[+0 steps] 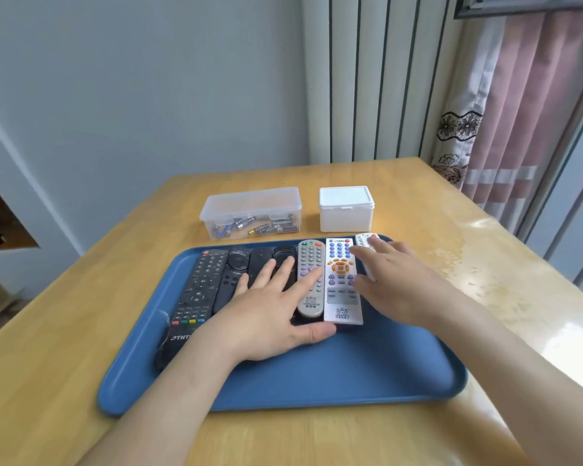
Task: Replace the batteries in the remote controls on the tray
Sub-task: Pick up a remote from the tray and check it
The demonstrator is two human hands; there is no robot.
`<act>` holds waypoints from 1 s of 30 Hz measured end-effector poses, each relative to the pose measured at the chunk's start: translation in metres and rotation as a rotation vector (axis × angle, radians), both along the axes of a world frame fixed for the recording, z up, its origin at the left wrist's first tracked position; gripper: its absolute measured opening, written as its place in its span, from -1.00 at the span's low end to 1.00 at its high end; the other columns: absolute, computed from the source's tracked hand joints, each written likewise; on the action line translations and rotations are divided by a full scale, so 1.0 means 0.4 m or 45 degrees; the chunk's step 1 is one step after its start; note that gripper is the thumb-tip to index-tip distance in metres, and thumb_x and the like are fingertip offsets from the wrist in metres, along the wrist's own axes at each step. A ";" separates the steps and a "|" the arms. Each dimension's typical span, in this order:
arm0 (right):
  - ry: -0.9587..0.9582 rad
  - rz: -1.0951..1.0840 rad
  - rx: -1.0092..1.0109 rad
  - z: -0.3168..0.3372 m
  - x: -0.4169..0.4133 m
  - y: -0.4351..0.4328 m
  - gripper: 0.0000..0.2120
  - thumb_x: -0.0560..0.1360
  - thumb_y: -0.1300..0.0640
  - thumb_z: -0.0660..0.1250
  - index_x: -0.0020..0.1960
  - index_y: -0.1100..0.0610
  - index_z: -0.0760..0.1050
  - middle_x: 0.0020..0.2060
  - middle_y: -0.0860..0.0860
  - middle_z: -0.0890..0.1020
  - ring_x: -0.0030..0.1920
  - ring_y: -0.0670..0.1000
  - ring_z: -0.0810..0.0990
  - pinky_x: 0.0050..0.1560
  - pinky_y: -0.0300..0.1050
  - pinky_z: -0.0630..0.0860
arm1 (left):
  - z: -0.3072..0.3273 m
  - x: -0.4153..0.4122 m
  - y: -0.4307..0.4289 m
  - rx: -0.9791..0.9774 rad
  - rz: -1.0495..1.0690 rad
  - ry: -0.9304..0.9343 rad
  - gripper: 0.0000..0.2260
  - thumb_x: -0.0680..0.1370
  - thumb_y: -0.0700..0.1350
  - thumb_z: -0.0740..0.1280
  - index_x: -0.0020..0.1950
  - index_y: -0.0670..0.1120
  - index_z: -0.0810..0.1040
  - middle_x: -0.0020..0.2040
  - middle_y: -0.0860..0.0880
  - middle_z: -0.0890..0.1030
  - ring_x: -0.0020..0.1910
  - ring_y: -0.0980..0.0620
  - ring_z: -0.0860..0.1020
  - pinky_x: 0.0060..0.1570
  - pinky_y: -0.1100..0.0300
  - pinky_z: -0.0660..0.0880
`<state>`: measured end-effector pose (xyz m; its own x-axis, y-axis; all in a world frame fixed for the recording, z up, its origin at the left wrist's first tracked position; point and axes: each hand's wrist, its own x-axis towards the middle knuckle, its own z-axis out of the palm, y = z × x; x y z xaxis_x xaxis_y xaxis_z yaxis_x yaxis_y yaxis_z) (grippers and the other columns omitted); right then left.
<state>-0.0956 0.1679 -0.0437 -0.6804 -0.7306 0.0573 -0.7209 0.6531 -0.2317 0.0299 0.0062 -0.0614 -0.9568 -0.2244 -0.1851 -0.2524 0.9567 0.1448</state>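
Observation:
A blue tray (317, 375) lies on the wooden table with several remote controls side by side along its far half. From the left: a long black remote (197, 290), slimmer black remotes (231, 274), a grey remote (311, 264), a white remote (342, 284) and a small white remote (366, 240) at the far right. My left hand (270, 314) lies flat with fingers spread over the black remotes, fingertips reaching the grey one. My right hand (394, 280) rests with straight fingers on the small white remote and the edge of the white one.
Behind the tray stand a clear lidded box (251, 211) holding several batteries and a closed white box (346, 213). The table (485, 264) ends at a wall behind and a curtained window to the right.

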 end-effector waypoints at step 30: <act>-1.758 -0.123 -1.699 0.043 0.046 -0.026 -0.77 0.55 0.08 0.33 0.10 0.23 0.54 -0.13 0.16 0.65 -0.07 0.13 0.65 -0.12 -0.04 0.63 | 0.049 -0.004 0.079 0.948 0.124 0.854 -0.74 0.61 0.04 0.15 -0.09 -0.03 0.57 -0.27 -0.01 0.65 -0.28 0.06 0.60 -0.25 0.09 0.53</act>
<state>-0.0772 0.1573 -0.0267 -0.7663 -0.6388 -0.0694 0.3953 -0.3835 -0.8346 0.0284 0.0380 -0.0416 -0.8984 -0.3539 0.2601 0.0283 0.5444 0.8384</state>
